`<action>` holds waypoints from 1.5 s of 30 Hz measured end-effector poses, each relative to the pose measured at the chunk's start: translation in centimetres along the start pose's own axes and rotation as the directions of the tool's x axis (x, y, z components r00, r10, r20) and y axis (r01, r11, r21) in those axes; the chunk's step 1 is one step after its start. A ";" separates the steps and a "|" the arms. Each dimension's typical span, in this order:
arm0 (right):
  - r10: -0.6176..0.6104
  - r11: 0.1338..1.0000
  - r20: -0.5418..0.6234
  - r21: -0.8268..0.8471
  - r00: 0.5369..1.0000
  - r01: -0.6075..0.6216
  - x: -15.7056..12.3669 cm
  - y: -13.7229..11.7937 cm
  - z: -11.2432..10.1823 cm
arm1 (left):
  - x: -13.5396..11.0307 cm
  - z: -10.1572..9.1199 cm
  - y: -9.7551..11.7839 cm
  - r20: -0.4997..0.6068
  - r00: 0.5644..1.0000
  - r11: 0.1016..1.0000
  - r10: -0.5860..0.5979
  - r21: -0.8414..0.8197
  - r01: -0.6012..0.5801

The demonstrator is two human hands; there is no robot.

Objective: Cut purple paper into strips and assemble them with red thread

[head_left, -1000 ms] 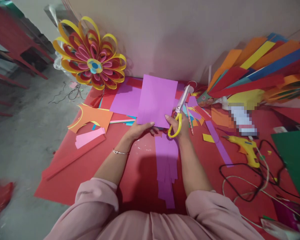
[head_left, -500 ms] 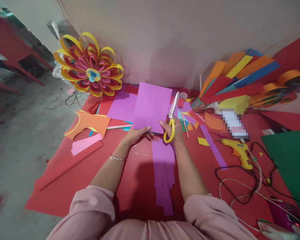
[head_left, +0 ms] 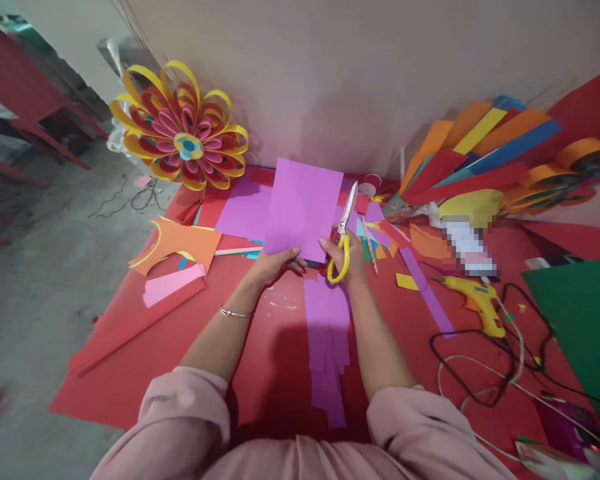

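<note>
Against the wall, a red desk [head_left: 260,373] carries piles of coloured paper. Far R corner: a bunch of paper strips [head_left: 485,137], mostly orange, red & blue, leaning outward; far L corner: a big paper flower [head_left: 187,145], yellow loops outside, red & pink inside. Green sheet [head_left: 580,320] at R edge. Purple sheet [head_left: 303,210] is mid-desk, raised & tilted btwn both hands. L hand [head_left: 276,265]: narrow grip on its lower L corner, thumb on top. R hand [head_left: 356,264]: grip closed on the yellow-handled scissors [head_left: 345,219] (blades together, pointing away), thumb also on sheet's lower R corner. Orange cut-out [head_left: 200,250] lies L, pink strips [head_left: 174,287] just below. Loose purple strips [head_left: 326,333] overlap btwn forearms. Yellow glue gun [head_left: 473,297] rests R, nr. a tangle of cords. Smallest: yellow scrap [head_left: 407,283], touching a lone purple strip [head_left: 427,291].
</note>
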State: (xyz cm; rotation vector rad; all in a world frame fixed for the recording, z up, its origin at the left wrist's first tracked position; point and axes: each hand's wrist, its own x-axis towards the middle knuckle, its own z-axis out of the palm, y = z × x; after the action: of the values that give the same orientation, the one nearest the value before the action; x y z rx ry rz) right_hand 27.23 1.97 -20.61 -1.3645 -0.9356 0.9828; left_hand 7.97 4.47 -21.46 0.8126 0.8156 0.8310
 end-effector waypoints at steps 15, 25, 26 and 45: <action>0.073 0.997 0.058 0.004 0.996 -0.074 -0.5 -0.9 0.0 | 0.0 0.3 0.4 -0.021 0.999 0.998 0.029 -0.057 -0.030; 0.059 0.998 0.047 -0.007 0.997 -0.059 -0.3 -0.5 0.2 | 0.2 0.1 0.1 -0.022 0.999 0.998 0.032 -0.046 -0.033; 0.057 0.998 0.044 -0.004 0.997 -0.057 -0.3 -0.5 0.2 | 0.2 0.1 0.1 -0.020 0.999 0.998 0.033 -0.044 -0.034; 0.079 0.996 0.033 0.039 0.996 -0.080 -0.6 -1.2 0.3 | 0.2 0.1 0.1 -0.004 0.999 0.999 0.042 -0.035 -0.042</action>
State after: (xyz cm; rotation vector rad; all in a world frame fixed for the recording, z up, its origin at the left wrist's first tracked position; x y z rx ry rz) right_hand 26.79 1.53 -19.38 -1.3651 -0.8860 1.0802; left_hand 8.06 4.63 -21.37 0.7995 0.7867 0.8814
